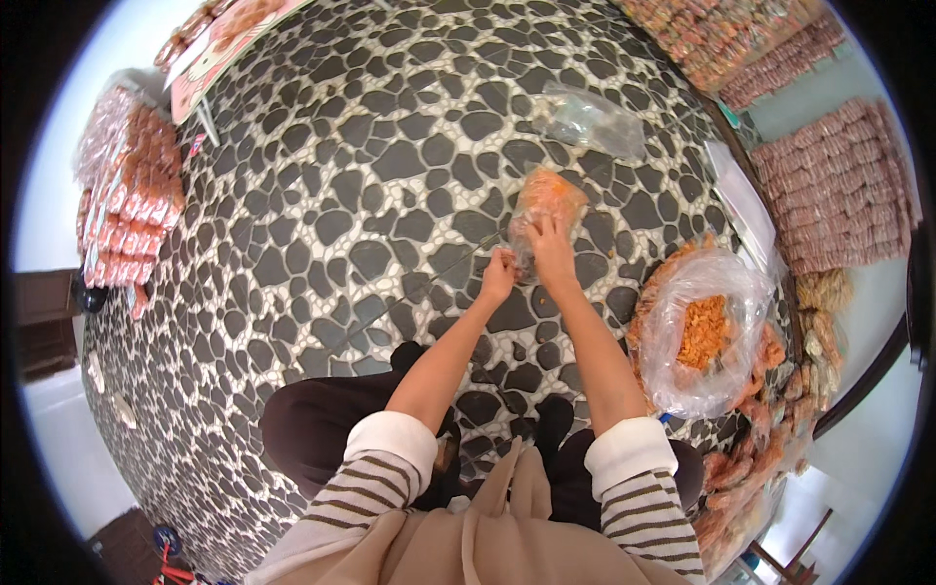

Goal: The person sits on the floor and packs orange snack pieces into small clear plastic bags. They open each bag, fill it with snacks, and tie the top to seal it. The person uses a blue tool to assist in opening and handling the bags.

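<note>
On the patterned floor in front of me lies a clear plastic bag [548,193] filled with orange snack pieces. My right hand [550,252] rests over the bag's near half, its fingers bent onto the plastic. At the bag's near left edge, my left hand [500,273] is closed, pinching the loose plastic of its end. To the right stands a large open plastic sack [673,336], its lining folded outward, with loose orange chips [704,331] inside. Beyond the small bag lies a flat stack of clear plastic bags [593,122].
Packed snack bags form a pile [136,185] at the far left, beside a low table [229,54]. Tall stacks of packages [834,185] line the right wall. More filled bags [760,444] lie behind the sack. White flat sheets [741,210] stand near the wall.
</note>
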